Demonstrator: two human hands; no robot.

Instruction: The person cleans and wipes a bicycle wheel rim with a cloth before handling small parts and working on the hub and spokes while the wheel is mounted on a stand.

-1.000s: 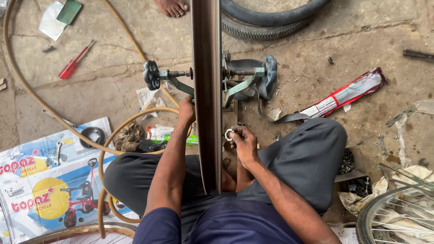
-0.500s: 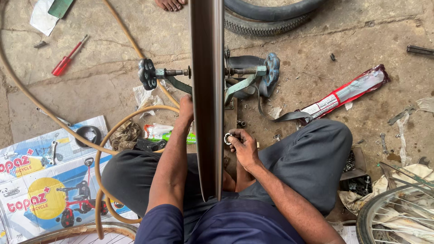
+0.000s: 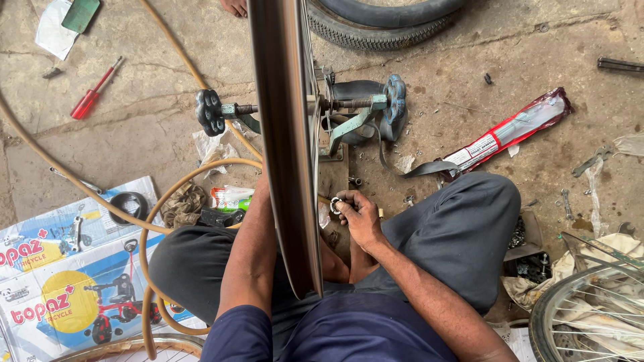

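Note:
I look down the edge of a bicycle wheel rim point(image 3: 285, 134) clamped upright in a green truing stand point(image 3: 355, 117). My right hand point(image 3: 359, 216) is on the rim's right side, its fingers closed on a small round metal tool point(image 3: 335, 204) among the spokes. My left hand point(image 3: 263, 184) reaches up along the rim's left side and rests against it; the rim hides most of its fingers. I sit cross-legged behind the wheel.
A tan hose point(image 3: 168, 201) loops across the concrete floor at left. A red screwdriver point(image 3: 94, 90) lies far left, a printed cardboard box point(image 3: 60, 268) at bottom left. A tyre point(image 3: 382, 20) lies at top, a red packet point(image 3: 510, 131) at right, another wheel point(image 3: 590, 315) at bottom right.
The view has shifted slightly upward and right. My right hand stays at the spokes with the small tool, and my left arm stays against the rim.

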